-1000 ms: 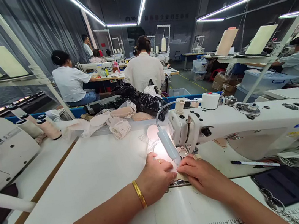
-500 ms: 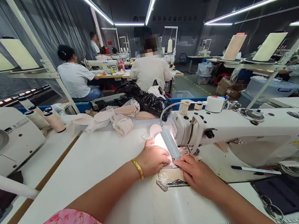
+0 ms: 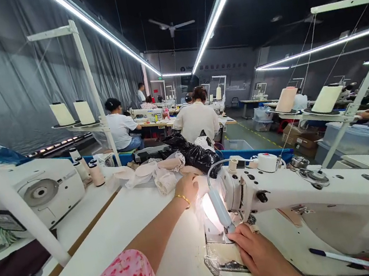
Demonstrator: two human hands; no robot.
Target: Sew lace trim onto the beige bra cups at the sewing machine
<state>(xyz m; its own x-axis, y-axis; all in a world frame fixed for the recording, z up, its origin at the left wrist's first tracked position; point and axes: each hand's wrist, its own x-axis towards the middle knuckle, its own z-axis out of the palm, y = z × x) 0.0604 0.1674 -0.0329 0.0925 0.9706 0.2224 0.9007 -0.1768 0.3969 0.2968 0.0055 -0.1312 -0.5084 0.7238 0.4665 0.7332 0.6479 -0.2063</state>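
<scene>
Left hand (image 3: 186,188): reaches to frame centre, fingers curled at the pile of beige fabric pieces (image 3: 155,171); grip unclear.
Right hand (image 3: 258,251): flat, open, pressing beside the needle plate (image 3: 223,257), lower centre.
Progress: no piece lies under the sewing machine (image 3: 322,190); stitching not begun.

Place: a garment sewing workshop.
Landmark: a white industrial sewing machine (image 3: 307,187) on a white worktable (image 3: 123,234).
Left of it: a second machine (image 3: 42,191), with thread cones (image 3: 96,172) standing beside it.
Behind it: a heap of pale fabric pieces (image 3: 151,172) and a black plastic bag (image 3: 194,153).
Further behind: seated workers in white shirts (image 3: 197,119) at rows of machines.
Overhead: thread stands (image 3: 88,79) and long strip lights (image 3: 216,13).
Far left: grey curtain wall (image 3: 1,94).
</scene>
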